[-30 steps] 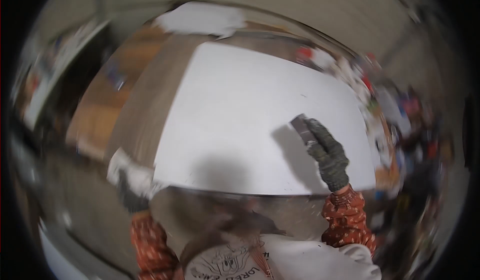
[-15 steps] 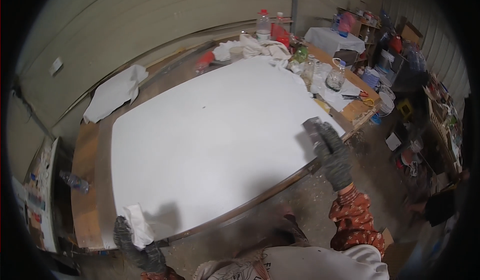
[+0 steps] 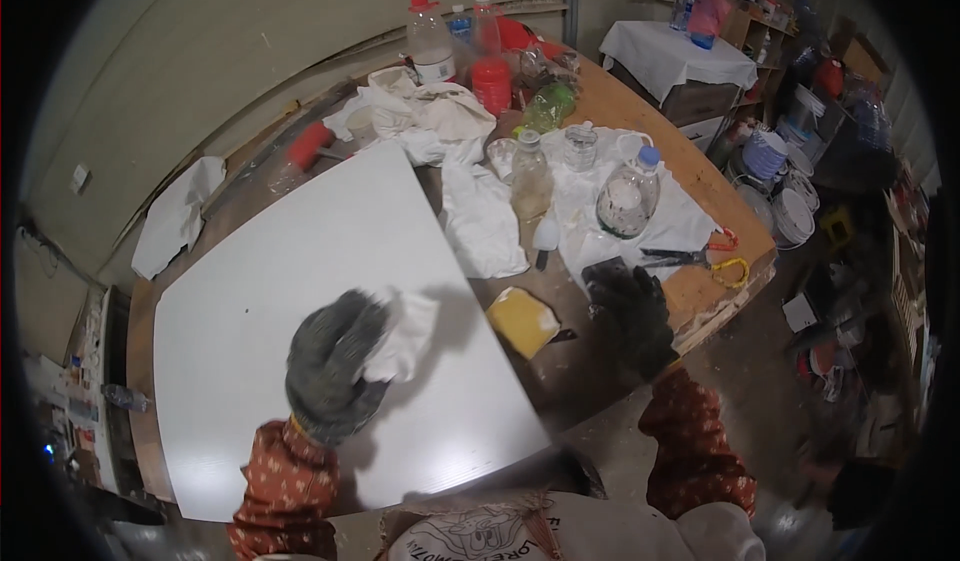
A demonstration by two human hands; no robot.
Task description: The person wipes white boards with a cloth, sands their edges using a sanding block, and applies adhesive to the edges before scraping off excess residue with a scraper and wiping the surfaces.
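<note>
My left hand (image 3: 335, 366), in a dark grey knitted glove, is closed on a crumpled white cloth (image 3: 403, 337) over the large white panel (image 3: 250, 371). My right hand (image 3: 632, 316), gloved alike, is over the table's right side with its fingers stretched out and slightly apart, and I see nothing in it. Close to its fingertips lie scissors (image 3: 735, 261) with red and yellow handles and a spread white cloth (image 3: 590, 221). Between the panel and that hand lies a yellow pad (image 3: 524, 321) with white smears. A small white-headed brush (image 3: 545, 238) lies beyond it.
A blue-capped bottle (image 3: 630, 196), a clear bottle (image 3: 531, 176) and a green bottle (image 3: 550, 108) stand or lie on the far right tabletop. Behind the panel are bunched cloths (image 3: 430, 106) and a red-capped jug (image 3: 430, 41). Buckets (image 3: 765, 156) stand on the floor at right.
The view has swung right, and the panel now sits further left, baring the table by the pad. My left hand rose over the panel with the cloth. The right hand's grey block is no longer visible.
</note>
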